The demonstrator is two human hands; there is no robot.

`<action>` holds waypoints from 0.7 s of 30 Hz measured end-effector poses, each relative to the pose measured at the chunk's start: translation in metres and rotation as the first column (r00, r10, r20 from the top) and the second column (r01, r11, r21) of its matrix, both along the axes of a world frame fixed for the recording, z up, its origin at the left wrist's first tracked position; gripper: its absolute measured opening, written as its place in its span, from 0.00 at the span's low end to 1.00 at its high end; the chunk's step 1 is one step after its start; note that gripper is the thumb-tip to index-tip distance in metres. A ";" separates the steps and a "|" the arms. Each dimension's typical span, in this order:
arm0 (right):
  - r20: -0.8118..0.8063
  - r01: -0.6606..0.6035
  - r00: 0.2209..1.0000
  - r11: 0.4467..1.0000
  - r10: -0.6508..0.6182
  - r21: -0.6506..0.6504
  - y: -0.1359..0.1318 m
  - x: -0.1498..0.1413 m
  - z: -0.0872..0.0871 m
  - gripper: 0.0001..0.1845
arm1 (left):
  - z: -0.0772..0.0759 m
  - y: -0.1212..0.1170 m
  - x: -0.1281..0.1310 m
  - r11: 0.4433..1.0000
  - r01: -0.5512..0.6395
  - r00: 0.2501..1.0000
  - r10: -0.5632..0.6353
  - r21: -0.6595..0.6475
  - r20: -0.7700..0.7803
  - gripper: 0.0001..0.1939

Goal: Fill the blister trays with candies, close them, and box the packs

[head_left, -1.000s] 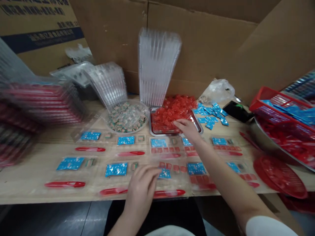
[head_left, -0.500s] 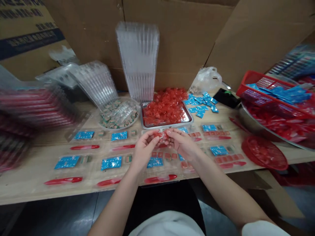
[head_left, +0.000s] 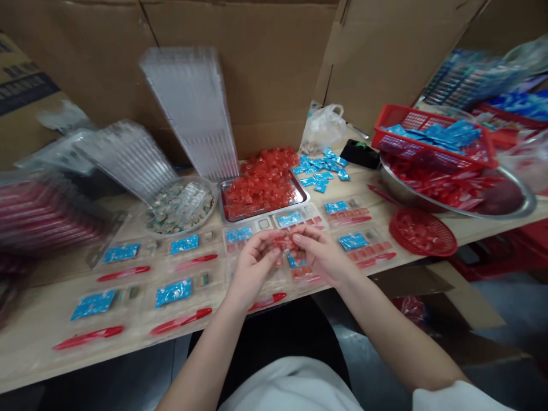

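My left hand (head_left: 253, 267) and my right hand (head_left: 319, 256) meet over the middle of the wooden table (head_left: 43, 311), fingers pinched together on a few small red packets (head_left: 282, 242). Under them lie clear plastic blister trays (head_left: 184, 288), each with a blue sachet (head_left: 173, 292) and a red stick (head_left: 180, 321). Just beyond the hands a metal tray (head_left: 302, 197) is heaped with red packets (head_left: 261, 182).
A clear dish of green-brown packets (head_left: 177, 208) sits left of the metal tray. Stacks of empty clear trays (head_left: 192, 108) lean on the cardboard wall. Loose blue sachets (head_left: 321, 168), a red basket (head_left: 422, 231), a metal bowl (head_left: 454, 197) and a red crate (head_left: 432, 140) stand at the right.
My right hand left the metal tray with red packets and met my left hand over the blister trays. The view has swung to the right.
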State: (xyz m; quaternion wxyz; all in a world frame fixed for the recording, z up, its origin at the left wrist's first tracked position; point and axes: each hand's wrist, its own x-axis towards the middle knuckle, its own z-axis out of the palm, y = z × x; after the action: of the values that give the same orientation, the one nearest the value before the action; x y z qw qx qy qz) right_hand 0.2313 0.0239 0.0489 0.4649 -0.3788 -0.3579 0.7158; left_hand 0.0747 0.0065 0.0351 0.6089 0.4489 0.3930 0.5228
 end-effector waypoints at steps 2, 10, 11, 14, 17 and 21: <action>0.139 0.061 0.987 0.986 -0.083 0.154 -0.004 0.008 -0.001 0.09 | -0.001 -0.002 0.005 0.999 0.037 0.999 -0.037 -0.009 0.004 0.14; 0.276 0.062 0.951 0.960 -0.140 0.274 -0.022 0.022 -0.018 0.07 | -0.009 -0.011 0.023 0.978 -0.102 0.991 0.116 0.184 -0.071 0.25; 0.267 0.059 0.955 0.964 -0.130 0.259 -0.024 0.022 -0.019 0.07 | -0.010 -0.012 0.024 0.975 -0.111 0.988 0.129 0.193 -0.080 0.26; 0.246 0.068 0.961 0.969 -0.128 0.238 -0.028 0.021 -0.020 0.07 | -0.009 -0.013 0.027 0.973 -0.139 0.986 0.154 0.187 -0.069 0.27; 0.233 0.085 0.962 0.966 -0.144 0.246 -0.031 0.016 -0.020 0.06 | -0.007 -0.012 0.029 0.976 -0.160 0.985 0.168 0.149 -0.040 0.28; 0.216 0.088 0.967 0.975 -0.133 0.204 -0.029 0.018 -0.023 0.08 | -0.009 -0.012 0.029 0.987 -0.109 0.990 0.118 0.117 -0.073 0.28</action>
State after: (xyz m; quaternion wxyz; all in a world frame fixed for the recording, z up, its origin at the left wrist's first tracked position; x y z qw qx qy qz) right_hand 0.2495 -0.0048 0.0258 0.4945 -0.4310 -0.4548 0.6024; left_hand 0.1036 -0.0053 0.0258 0.5355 0.4799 0.4120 0.5597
